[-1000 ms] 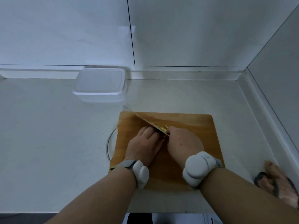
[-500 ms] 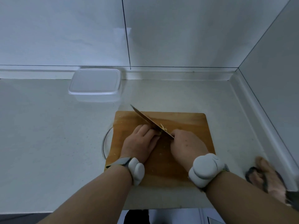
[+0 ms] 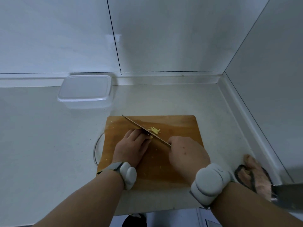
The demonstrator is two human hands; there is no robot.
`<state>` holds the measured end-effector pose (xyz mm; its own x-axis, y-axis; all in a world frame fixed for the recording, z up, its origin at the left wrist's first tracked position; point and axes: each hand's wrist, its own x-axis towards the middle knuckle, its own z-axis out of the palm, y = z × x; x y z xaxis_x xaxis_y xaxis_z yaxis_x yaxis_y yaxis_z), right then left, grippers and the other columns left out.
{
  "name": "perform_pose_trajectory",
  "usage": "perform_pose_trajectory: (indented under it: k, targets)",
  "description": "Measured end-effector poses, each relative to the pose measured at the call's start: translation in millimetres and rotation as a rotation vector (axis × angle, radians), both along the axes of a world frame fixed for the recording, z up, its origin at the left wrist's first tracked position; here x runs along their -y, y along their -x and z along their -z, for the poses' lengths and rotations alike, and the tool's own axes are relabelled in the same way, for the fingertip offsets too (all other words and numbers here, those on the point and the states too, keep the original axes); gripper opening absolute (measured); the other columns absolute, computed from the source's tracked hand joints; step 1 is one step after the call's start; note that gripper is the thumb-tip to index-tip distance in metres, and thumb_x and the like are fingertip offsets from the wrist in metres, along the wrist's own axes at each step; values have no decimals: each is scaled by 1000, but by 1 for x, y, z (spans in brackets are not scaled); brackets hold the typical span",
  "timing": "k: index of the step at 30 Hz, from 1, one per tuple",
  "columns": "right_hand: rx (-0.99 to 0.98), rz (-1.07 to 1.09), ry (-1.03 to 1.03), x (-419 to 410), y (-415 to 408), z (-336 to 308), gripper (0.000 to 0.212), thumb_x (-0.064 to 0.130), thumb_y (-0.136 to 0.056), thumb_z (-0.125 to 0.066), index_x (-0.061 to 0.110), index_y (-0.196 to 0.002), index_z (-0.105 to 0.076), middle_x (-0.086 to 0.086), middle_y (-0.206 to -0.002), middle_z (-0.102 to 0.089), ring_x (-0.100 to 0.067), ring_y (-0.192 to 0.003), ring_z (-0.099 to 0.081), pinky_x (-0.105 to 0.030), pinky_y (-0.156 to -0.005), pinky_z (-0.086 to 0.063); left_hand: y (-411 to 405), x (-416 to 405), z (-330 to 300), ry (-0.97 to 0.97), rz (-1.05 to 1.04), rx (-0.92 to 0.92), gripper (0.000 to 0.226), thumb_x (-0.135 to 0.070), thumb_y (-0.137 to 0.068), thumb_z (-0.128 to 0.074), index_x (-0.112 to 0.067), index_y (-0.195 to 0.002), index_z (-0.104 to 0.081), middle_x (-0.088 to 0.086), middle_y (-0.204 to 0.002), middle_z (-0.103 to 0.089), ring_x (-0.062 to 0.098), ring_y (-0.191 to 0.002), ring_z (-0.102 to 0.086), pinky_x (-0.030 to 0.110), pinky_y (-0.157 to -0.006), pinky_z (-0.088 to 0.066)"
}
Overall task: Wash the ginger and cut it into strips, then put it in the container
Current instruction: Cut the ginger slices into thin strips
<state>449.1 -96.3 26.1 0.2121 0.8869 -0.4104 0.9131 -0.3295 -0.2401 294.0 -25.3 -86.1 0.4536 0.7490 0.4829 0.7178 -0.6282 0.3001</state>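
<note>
I'm slicing ginger mid-frame: right hand clamped on the knife, left hand curled, pinning it. Next, another thin cut.

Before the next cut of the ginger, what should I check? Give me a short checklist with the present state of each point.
1. Right hand grips the knife: ok.
2. Left hand holds down the ginger piece, fingers beside the blade: ok, but how near the fingertips are to the edge: cannot tell.
3. Cut strips lie on the far side of the blade, out of the way: ok.
4. Board lies flat on the counter: ok.
5. Container is ready to receive strips: not ok, lid on.
6. How much ginger is left under the left hand: cannot tell.
</note>
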Motion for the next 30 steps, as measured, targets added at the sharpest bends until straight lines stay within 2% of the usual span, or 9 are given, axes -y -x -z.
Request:
perform_pose_trajectory:
  k: [9, 15, 23, 27, 30]
  targets:
    - [42, -42, 13, -18, 9, 12, 19, 15, -98, -47, 22, -104, -64, 2, -83, -63, -15, -72, -62, -33, -74, -57, 1, -1, 3, 4, 27, 38, 24, -33, -90, -53, -18, -95, -72, 0, -99, -66, 21, -88, -58, 32, -55, -54]
    - [37, -76, 14, -40, 23, 22, 24, 13, -100, -44, 19, -116, -60, -3, -96, -64, -20, -82, -63, -36, -78, -57, 1, 0, 1, -11, 33, 43, 24, -32, -88, -55, -16, -97, -69, 2, -98, -65, 18, -87, -55, 26, -56, -52]
    - [33, -89, 14, -46, 24, 26, 20, 14, -101, -41, 19, -111, -58, -4, -93, -63, -22, -78, -62, -36, -73, -56, 2, 2, 0, 21, 26, 23, 27, -36, -88, -54, -17, -102, -69, 1, -102, -65, 18, -91, -57, 24, -58, -52]
    - [24, -79, 10, -49, 22, 26, 21, 15, -101, -43, 19, -107, -62, -4, -91, -64, -22, -77, -63, -36, -74, -57, 7, 10, -4, 129, -37, 177, 23, -32, -90, -52, -16, -100, -67, 0, -102, -65, 14, -87, -59, 20, -68, -50]
    - [6, -79, 16, -48, 20, 28, 20, 15, -100, -43, 17, -105, -62, -5, -92, -64, -22, -78, -63, -35, -73, -56, 7, 15, 1, 75, -10, 155, 21, -26, -90, -54, -14, -96, -70, 1, -102, -66, 14, -94, -56, 22, -77, -49]
